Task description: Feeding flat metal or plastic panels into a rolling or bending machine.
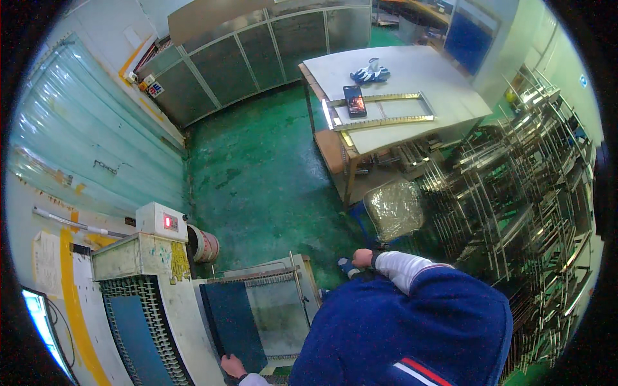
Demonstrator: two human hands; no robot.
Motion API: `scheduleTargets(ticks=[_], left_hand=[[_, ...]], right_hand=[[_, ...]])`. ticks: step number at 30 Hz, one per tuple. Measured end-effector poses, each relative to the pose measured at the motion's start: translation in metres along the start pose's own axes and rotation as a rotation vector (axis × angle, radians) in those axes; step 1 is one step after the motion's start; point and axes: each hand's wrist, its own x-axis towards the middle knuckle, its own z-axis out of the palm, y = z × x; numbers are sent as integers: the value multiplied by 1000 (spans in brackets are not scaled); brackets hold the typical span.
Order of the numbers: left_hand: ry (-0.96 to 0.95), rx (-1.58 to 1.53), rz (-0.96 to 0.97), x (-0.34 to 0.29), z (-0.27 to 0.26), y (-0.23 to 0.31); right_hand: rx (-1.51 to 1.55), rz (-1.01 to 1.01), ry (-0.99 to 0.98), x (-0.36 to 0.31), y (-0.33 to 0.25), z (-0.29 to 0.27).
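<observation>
A dark blue flat panel (pixel 233 318) lies on the machine's feed end at the lower left, over a pale, framed surface (pixel 280 321). At the panel's near edge, my left hand (pixel 233 365) is closed on it with curled fingers. My right hand (pixel 364 258) hangs away from the machine, out in front of my body, closed like a fist, with nothing visible in it. Further left, another blue panel (pixel 132 328) rests inside the machine's opening, beside rows of small rollers (pixel 164 328).
A control box (pixel 162 220) with a red display sits on the machine, near a bucket (pixel 205 246). Ahead, a white table (pixel 444 77) bears a metal frame (pixel 393 121), a phone (pixel 355 101) and gloves (pixel 371 72). A wrapped stool (pixel 394 209) and stacked metal racks (pixel 508 193) stand right.
</observation>
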Motion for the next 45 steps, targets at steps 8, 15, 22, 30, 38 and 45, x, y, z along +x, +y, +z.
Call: scheduleTargets(ticks=[8, 15, 22, 30, 38, 45], left_hand=[[158, -12, 186, 10, 17, -23], [-164, 36, 75, 16, 1, -3], [-121, 67, 77, 24, 22, -21], [-49, 40, 189, 32, 37, -40], [55, 20, 198, 23, 36, -39], [-91, 139, 155, 16, 5, -9]], right_hand=[[66, 32, 65, 0, -2, 4], [96, 24, 80, -6, -2, 4], [83, 44, 96, -6, -2, 7], [86, 26, 63, -17, -9, -2], [86, 69, 62, -7, -6, 7], [47, 22, 95, 9, 10, 19]])
